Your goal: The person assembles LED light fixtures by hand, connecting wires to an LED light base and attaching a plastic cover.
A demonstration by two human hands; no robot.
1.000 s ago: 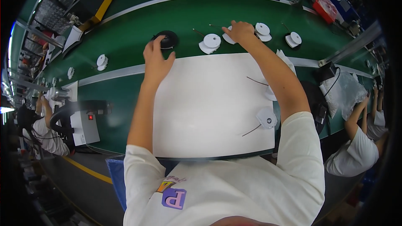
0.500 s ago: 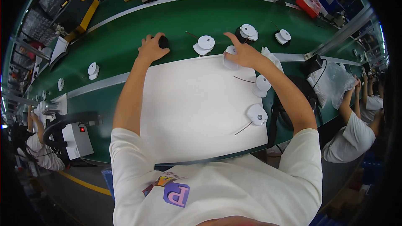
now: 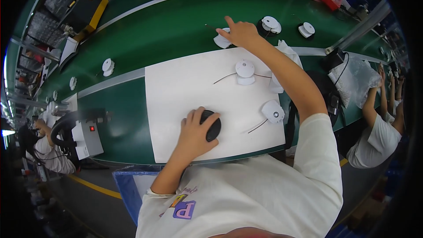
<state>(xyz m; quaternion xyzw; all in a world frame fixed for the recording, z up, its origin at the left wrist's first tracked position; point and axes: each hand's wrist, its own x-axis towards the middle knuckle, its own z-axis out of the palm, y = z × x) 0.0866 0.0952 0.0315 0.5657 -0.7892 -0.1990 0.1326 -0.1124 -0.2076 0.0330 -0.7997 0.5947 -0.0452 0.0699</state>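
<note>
My left hand (image 3: 194, 134) grips a round black ribbed disc (image 3: 213, 126) over the near part of a white sheet (image 3: 172, 92). Its thumb and fingers curve round the disc's edge. Beyond the sheet, my right hand (image 3: 241, 34) is at a white round part (image 3: 221, 39), thumb and forefinger spread over it. The hand partly covers this part, and I cannot make out firm contact. On the sheet, a white two-tiered part (image 3: 245, 71) has thin wires showing beside it. Another white part (image 3: 276, 84) is half hidden by my right forearm. Nearer lies a third white part (image 3: 273, 112) with a wire.
Along the green belt sit more white parts, one on a black base (image 3: 269, 25), another (image 3: 306, 29) at right, and several at left. A grey box with a black hose (image 3: 87, 139) stands left. A clear bag (image 3: 354, 81) lies right, near other people's hands.
My left hand has brought the black disc from the belt back onto the sheet. My right hand has let go of a white part on the sheet and moved out to one on the belt.
</note>
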